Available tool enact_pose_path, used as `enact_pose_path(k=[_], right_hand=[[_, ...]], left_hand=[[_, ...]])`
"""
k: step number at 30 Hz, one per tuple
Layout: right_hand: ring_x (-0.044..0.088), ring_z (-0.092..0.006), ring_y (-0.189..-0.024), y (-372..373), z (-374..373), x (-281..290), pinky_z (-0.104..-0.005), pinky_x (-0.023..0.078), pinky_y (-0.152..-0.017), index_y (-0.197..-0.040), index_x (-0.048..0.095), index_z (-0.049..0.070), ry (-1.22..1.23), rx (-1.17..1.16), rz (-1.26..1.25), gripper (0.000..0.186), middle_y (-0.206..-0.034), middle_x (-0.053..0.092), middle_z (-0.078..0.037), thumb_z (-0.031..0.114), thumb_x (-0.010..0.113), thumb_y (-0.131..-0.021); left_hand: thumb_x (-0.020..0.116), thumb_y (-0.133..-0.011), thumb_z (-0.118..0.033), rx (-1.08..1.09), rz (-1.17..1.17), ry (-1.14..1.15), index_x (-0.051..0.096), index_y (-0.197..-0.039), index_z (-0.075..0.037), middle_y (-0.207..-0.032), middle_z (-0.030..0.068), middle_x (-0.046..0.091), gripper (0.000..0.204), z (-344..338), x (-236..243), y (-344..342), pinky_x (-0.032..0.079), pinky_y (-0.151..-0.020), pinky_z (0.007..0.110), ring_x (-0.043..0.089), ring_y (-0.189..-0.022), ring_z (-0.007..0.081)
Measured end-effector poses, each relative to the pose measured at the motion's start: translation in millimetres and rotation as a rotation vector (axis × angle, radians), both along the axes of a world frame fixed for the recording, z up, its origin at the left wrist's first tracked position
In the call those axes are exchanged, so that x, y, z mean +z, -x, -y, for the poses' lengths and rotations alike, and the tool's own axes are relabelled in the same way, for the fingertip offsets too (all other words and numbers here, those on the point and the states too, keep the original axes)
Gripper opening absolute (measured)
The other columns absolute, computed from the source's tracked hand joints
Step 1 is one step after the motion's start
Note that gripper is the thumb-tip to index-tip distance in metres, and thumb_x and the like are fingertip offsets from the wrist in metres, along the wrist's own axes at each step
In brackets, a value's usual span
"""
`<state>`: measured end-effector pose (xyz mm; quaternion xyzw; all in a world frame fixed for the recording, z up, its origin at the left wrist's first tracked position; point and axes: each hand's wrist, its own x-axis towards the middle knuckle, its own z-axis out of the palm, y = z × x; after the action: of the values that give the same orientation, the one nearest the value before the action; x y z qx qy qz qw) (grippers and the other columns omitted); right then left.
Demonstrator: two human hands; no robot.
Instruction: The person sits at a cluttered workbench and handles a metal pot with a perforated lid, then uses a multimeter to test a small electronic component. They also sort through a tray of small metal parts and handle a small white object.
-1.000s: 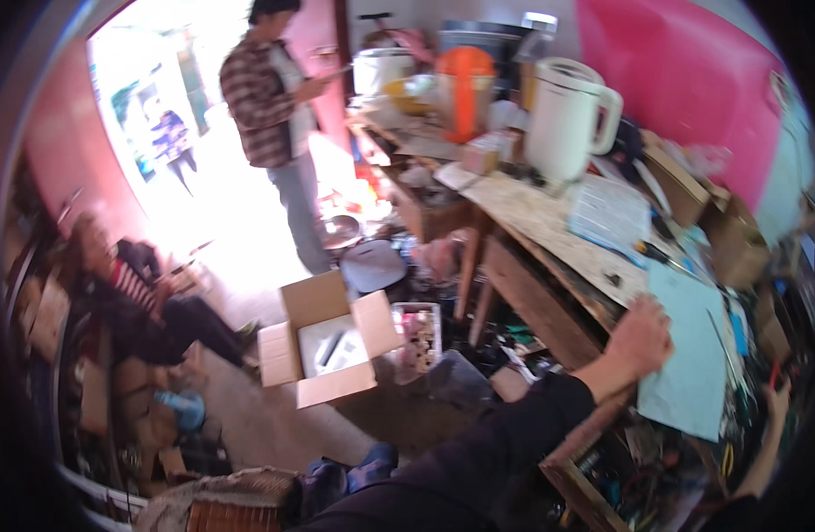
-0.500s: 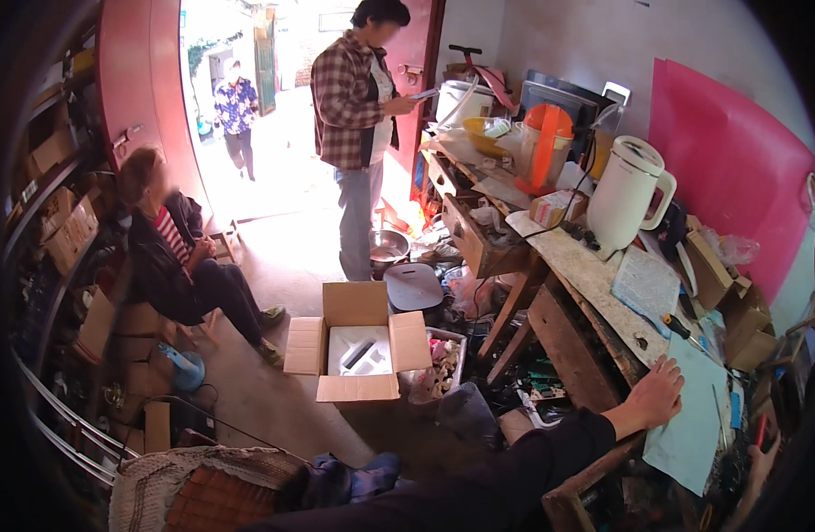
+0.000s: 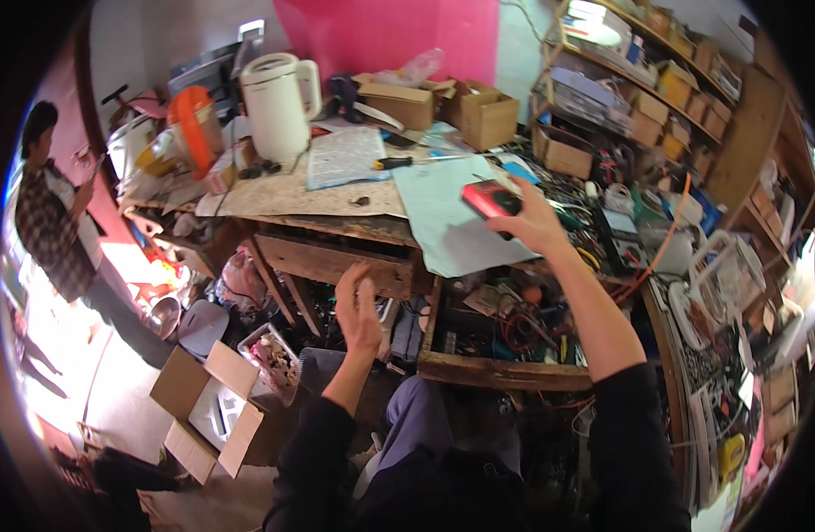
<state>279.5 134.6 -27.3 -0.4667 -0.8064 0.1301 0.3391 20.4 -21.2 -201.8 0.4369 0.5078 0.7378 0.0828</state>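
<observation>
My right hand (image 3: 536, 222) is closed around a small boxy red-and-black device (image 3: 492, 199), held over a pale blue-green sheet (image 3: 443, 222) on the workbench. Its exact kind does not show. In front of the bench's wooden front my left hand (image 3: 359, 310) hangs in the air, fingers stretched and holding nothing. A screwdriver (image 3: 394, 163) with a black-and-yellow handle lies at the sheet's far edge. Below the right forearm, an open drawer (image 3: 496, 368) holds wires and small tools.
A white jug-shaped appliance (image 3: 276, 106) and cardboard boxes (image 3: 487, 115) stand along the back. Tools and parts crowd the bench's right side, by shelves (image 3: 656, 53). An open carton (image 3: 195, 417) sits on the floor at left. A person (image 3: 57, 204) stands near the doorway.
The view has swung right, from the doorway to the bench. Earlier one hand rested at the pale sheet; now both hands show, and the right one holds the red-and-black device.
</observation>
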Motion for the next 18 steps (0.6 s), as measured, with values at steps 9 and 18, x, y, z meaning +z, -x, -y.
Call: enact_pose_path(k=[9, 18], right_hand=[[0.060, -0.0473, -0.116, 19.9, -0.6, -23.6, -0.0495, 0.050, -0.097, -0.149, 0.045, 0.007, -0.084, -0.148, 0.314, 0.092, -0.128, 0.059, -0.034, 0.051, 0.078, -0.075], [0.043, -0.0371, -0.142, 154.5, 210.5, -76.5, -0.0468, 0.040, -0.114, -0.139, 0.056, 0.006, -0.286, 0.582, -0.215, 0.064, -0.151, 0.047, -0.020, 0.018, 0.071, -0.077]], left_hand=[[0.038, -0.102, -0.064, -0.954, 1.376, -0.146, 0.030, -0.150, 0.014, -0.156, 0.0281, 0.037, 0.092, 80.2, -10.2, -1.1, 0.022, -0.126, 0.048, 0.033, -0.149, 0.0385], [0.038, -0.103, -0.060, -1.073, 1.178, -0.095, 0.029, -0.156, 0.001, -0.164, 0.0232, 0.028, 0.082, 112.7, -51.6, 14.6, 0.022, -0.125, 0.045, 0.027, -0.152, 0.0360]])
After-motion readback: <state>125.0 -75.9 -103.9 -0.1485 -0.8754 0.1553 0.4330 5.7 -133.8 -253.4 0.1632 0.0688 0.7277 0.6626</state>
